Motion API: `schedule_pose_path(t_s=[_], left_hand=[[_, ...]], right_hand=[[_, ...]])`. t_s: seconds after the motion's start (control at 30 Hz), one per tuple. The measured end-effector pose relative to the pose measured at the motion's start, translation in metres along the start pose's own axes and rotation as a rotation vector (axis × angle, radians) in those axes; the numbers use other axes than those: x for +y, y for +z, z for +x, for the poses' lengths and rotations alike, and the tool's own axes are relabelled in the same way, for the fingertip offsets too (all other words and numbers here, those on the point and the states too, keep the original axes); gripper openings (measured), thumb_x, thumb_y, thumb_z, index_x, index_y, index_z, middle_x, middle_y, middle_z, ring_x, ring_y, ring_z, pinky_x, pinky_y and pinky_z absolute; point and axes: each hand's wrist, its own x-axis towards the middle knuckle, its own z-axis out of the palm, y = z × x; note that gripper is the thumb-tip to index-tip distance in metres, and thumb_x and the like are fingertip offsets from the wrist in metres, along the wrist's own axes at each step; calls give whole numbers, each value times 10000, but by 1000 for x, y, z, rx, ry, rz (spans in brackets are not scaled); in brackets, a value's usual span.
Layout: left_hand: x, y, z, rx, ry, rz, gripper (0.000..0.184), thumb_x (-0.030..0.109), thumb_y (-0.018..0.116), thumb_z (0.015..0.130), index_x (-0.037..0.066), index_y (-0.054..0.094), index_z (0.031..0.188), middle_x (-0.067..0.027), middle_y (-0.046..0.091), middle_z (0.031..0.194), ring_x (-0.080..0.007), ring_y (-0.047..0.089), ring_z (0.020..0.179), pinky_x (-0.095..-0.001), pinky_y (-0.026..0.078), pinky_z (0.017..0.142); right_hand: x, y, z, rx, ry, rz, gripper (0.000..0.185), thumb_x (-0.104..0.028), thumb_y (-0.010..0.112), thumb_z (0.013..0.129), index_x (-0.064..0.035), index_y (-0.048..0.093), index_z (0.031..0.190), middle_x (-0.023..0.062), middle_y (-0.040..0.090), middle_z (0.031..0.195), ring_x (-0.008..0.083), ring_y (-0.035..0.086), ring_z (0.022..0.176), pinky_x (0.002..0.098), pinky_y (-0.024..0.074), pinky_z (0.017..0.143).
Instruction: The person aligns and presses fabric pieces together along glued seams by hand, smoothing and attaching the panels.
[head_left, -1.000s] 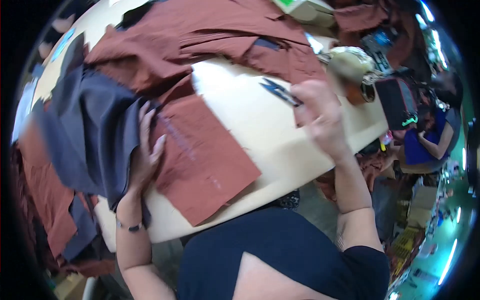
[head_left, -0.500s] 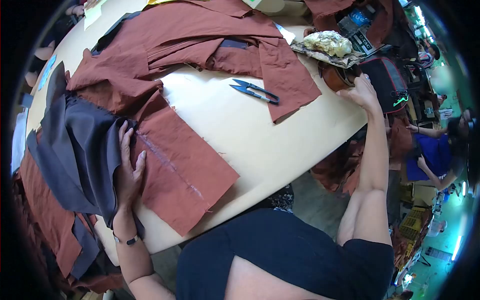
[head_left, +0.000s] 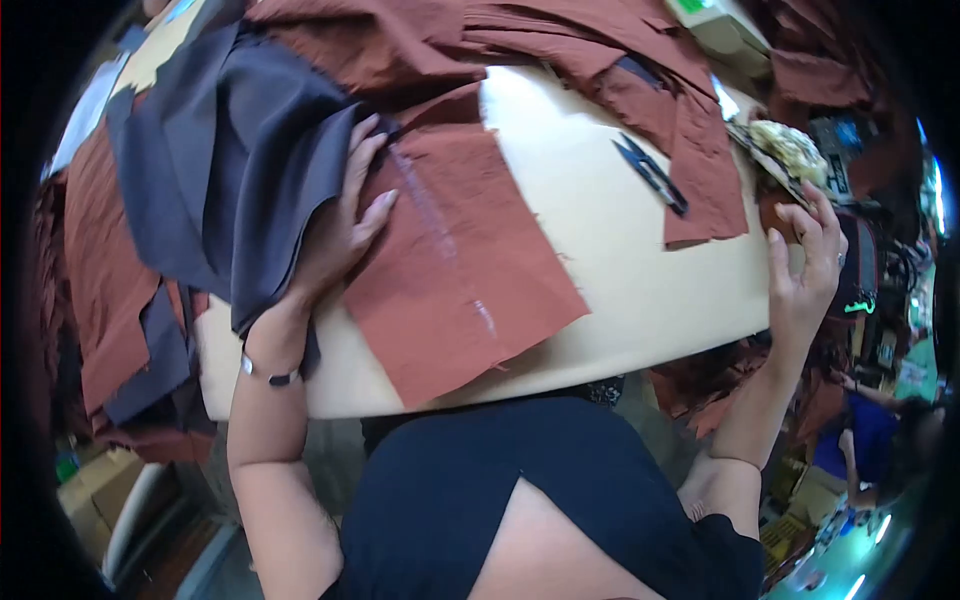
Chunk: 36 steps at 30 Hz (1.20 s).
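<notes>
Resting in the head view on the left part of the table (head_left: 640, 285), the left hand (head_left: 345, 235) has its fingers close together and straight, with the thumb spread away from them. Fingertips and thumb touch a red-brown cloth panel (head_left: 480, 260), while the back of the hand lies at the right edge of a dark grey cloth (head_left: 235, 165); whether anything is pinched, I cannot tell. A band (head_left: 282, 380) circles that wrist.

The panel lies in front of the person, left of the middle, its long axis running from far left to near right. Its straight free end points near and right, with one corner close to the near edge of the table. A pale streak (head_left: 425, 210) follows the same slant.

At the right, the right hand (head_left: 803, 255) is raised with its fingers bent and apart, thumb set off from them. It is just beside a brown pot (head_left: 767, 203), where a lumpy cream thing (head_left: 790, 148) sits; I cannot tell whether they touch.

Between the hands lie the dark snips (head_left: 648, 172), blades far left, handle end near right on a red-brown strip (head_left: 708, 185).
</notes>
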Motion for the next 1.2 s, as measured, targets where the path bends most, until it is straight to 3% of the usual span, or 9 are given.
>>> schedule_pose_path(t_s=[0.07, 0.13, 0.2, 0.3, 0.6, 0.7, 0.8, 1.03, 1.2], left_hand=[[-3, 2, 0, 12, 18, 26, 507, 179, 603, 828, 39, 430, 1284, -112, 387, 1393, -295, 330, 1311, -383, 234, 1100], [-2, 2, 0, 33, 42, 87, 507, 187, 605, 828, 40, 431, 1282, -111, 394, 1387, -292, 340, 1303, -383, 240, 1097], [-3, 1, 0, 28, 40, 91, 502, 194, 601, 840, 46, 433, 1289, -100, 391, 1391, -277, 343, 1302, -369, 238, 1100], [-3, 1, -2, -4, 21, 107, 510, 198, 587, 862, 57, 409, 1319, -88, 356, 1428, -260, 309, 1334, -361, 206, 1118], [-6, 0, -1, 12, 50, 123, 520, 205, 596, 861, 77, 404, 1327, -64, 355, 1430, -256, 310, 1332, -361, 212, 1117], [-9, 8, -3, 33, 41, 108, 519, 191, 602, 858, 81, 405, 1326, -64, 357, 1428, -254, 311, 1332, -362, 214, 1116], [-9, 11, -1, 99, 79, 53, 519, 188, 606, 856, 84, 407, 1325, -62, 356, 1428, -253, 309, 1334, -362, 210, 1119], [-11, 7, -1, 49, 70, 103, 512, 198, 604, 860, 89, 414, 1322, -61, 365, 1425, -252, 307, 1337, -364, 204, 1124], [-10, 7, -2, 52, 71, 104, 515, 195, 610, 856, 86, 419, 1322, -73, 378, 1418, -256, 303, 1340, -367, 203, 1123]], right_hand=[[-61, 9, 20, -17, -203, 296, 261, 47, 564, 746, -45, 651, 974, 128, 570, 1132, 247, 506, 1103, 358, 426, 900], [-105, 40, 29, -175, -391, 607, 289, 49, 549, 727, -42, 656, 979, 118, 592, 1073, 236, 574, 952, 332, 442, 851], [-137, 74, 28, -475, -368, 921, 289, 43, 533, 739, -32, 650, 993, 103, 597, 1057, 221, 577, 926, 324, 425, 849], [-153, 122, 18, -591, -292, 1061, 277, 15, 529, 732, -72, 677, 949, 72, 600, 976, 260, 562, 867, 344, 416, 806], [-156, 128, 1, -472, -402, 874, 279, 19, 546, 716, -93, 692, 927, 60, 570, 934, 236, 524, 870, 347, 373, 797], [-143, 117, -3, -653, -476, 896, 292, 27, 549, 711, -98, 689, 934, 70, 564, 967, 241, 523, 878, 342, 366, 781], [-158, 119, -6, -516, -315, 899, 254, 14, 570, 709, -102, 694, 898, 59, 571, 936, 222, 525, 856, 345, 365, 766], [-141, 104, -22, -586, -636, 924, 274, 32, 583, 712, -66, 661, 955, 78, 556, 969, 236, 516, 802, 332, 386, 722], [-148, 106, -26, -496, -492, 891, 259, 4, 564, 736, -54, 642, 976, 78, 553, 973, 231, 515, 801, 337, 400, 714]])
